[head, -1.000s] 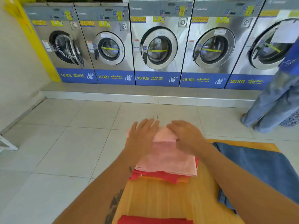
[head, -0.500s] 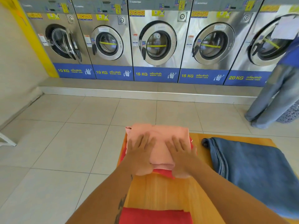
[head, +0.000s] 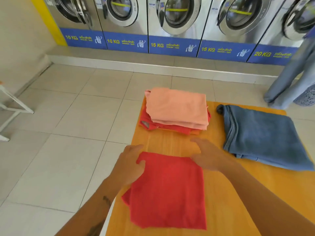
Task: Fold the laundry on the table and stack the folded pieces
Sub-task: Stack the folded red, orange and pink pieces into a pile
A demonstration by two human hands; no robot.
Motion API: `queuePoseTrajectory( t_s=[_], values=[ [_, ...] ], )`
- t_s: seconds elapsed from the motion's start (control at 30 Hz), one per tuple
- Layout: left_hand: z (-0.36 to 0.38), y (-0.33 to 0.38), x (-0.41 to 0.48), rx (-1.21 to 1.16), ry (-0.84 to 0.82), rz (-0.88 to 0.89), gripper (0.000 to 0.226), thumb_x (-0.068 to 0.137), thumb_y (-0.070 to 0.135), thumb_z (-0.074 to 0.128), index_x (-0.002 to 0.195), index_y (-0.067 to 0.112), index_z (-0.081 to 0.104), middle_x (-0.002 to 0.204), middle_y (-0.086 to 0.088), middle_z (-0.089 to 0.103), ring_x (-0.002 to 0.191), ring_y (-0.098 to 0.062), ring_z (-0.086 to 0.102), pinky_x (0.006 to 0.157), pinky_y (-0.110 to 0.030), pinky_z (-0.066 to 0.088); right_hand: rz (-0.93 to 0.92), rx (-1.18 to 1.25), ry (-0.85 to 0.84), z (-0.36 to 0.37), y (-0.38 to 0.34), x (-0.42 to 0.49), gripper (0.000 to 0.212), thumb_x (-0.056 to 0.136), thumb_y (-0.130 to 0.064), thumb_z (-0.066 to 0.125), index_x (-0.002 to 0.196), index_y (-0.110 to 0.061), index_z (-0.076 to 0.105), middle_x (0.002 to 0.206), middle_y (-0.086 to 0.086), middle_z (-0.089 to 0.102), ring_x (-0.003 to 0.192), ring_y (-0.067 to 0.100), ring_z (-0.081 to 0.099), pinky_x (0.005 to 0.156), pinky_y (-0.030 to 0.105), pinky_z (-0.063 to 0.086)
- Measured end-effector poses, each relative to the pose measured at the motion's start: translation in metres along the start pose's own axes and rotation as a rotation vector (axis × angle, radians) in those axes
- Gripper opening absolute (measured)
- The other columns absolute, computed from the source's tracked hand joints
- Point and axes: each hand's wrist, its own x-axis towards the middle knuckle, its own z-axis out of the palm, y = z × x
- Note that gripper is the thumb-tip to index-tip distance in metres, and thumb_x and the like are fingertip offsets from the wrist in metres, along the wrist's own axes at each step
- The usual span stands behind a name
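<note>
Pinching red cloth [head: 170, 189] corner, left hand [head: 131, 165], right hand [head: 209, 155] loosely spread, touching it

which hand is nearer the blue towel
Right. The right hand is at the far right corner of the red cloth, left of the blue towel; the left hand holds its left corner, farther off.

matt red cloth [head: 167, 189] on smooth glossy wooden table [head: 172, 142].
</note>
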Motion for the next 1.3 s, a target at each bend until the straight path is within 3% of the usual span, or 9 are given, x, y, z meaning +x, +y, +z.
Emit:
queuePoseTrajectory(
  t_s=[0.1,0.27,0.5,0.63,0.73,0.93,1.1,1.2,1.3],
  values=[
    [0.007,-0.006,-0.011,0.09,-0.048,-0.017,0.065,0.088,0.039,0.058,0.148,0.032,0.035,0.146,0.0,0.04,0.133,-0.024,0.036,0.109,-0.046,0.037,0.164,0.062,-0.055,0.029,0.004,-0.016,0.076,0.086,-0.037,0.063,0.152,-0.028,0.026,0.147,0.009,0.037,0.123,0.028,0.051,0.095,0.04,0.05],
    [0.012,0.006,-0.02,-0.005,-0.138,-0.049,0.078,0.086,0.041,0.06,0.153,0.035,0.021,0.139,0.0,0.04,0.126,-0.024,0.042,0.105,-0.042,0.041,0.287,0.632,-0.034,0.056,-0.002,-0.043,0.065,0.08,-0.013,0.076,0.137,-0.019,0.044,0.112,0.0,0.062,0.096,0.017,0.064,0.073,0.033,0.052],
    [0.022,0.009,-0.039,-0.371,-0.159,0.018,0.067,0.089,0.012,0.059,0.133,0.059,0.041,0.125,0.018,0.043,0.107,0.006,0.049,0.078,-0.004,0.039,0.019,0.403,0.123,0.075,-0.01,-0.077,0.062,0.077,-0.003,0.068,0.118,-0.041,0.043,0.102,-0.001,0.064,0.081,0.015,0.064,0.068,0.03,0.053],
    [0.014,0.018,-0.034,-0.654,-0.197,-0.019,0.065,0.085,0.003,0.062,0.118,0.059,0.058,0.13,0.021,0.051,0.106,0.001,0.058,0.079,-0.016,0.054,0.024,0.521,0.274,0.062,-0.006,-0.076,0.064,0.075,0.004,0.07,0.11,-0.046,0.047,0.092,0.002,0.066,0.068,0.012,0.064,0.061,0.033,0.056],
    [-0.008,0.039,-0.012,-0.738,-0.137,0.021,0.066,0.084,0.002,0.064,0.119,0.058,0.059,0.131,0.016,0.054,0.111,-0.008,0.059,0.09,-0.029,0.055,-0.03,0.597,0.395,0.031,-0.009,-0.061,0.063,0.076,0.003,0.073,0.107,-0.047,0.051,0.097,-0.001,0.065,0.071,0.011,0.065,0.063,0.033,0.058],
    [-0.058,0.095,0.06,-0.598,-0.011,0.2,0.065,0.087,0.004,0.06,0.122,0.058,0.056,0.134,0.015,0.048,0.115,-0.006,0.052,0.087,-0.022,0.047,-0.134,0.725,0.492,-0.051,-0.03,-0.008,0.057,0.076,0.004,0.074,0.11,-0.039,0.057,0.107,-0.007,0.064,0.078,0.001,0.067,0.054,0.015,0.053],
    [-0.101,0.135,0.14,-0.549,0.087,0.255,0.063,0.083,0.001,0.063,0.123,0.05,0.06,0.122,0.025,0.056,0.103,0.004,0.056,0.074,-0.01,0.043,-0.184,0.783,0.541,-0.119,-0.053,0.058,0.054,0.074,0.0,0.075,0.111,-0.035,0.057,0.108,-0.005,0.064,0.085,0.009,0.064,0.057,0.018,0.052],
    [-0.111,0.148,0.188,-0.515,0.187,0.24,0.063,0.082,-0.004,0.059,0.13,0.036,0.061,0.124,0.012,0.06,0.1,-0.001,0.06,0.077,-0.01,0.047,-0.152,0.722,0.6,-0.141,-0.062,0.103,0.056,0.074,-0.002,0.072,0.121,-0.029,0.056,0.117,0.002,0.063,0.093,0.017,0.063,0.075,0.032,0.055],
    [-0.097,0.14,0.215,-0.272,0.211,0.097,0.065,0.084,-0.002,0.05,0.141,0.027,0.051,0.139,-0.003,0.05,0.109,-0.018,0.055,0.081,-0.025,0.051,-0.045,0.296,0.568,-0.136,-0.058,0.135,0.068,0.082,-0.01,0.061,0.145,-0.02,0.038,0.141,0.014,0.043,0.115,0.031,0.052,0.095,0.043,0.049]
  ],
)
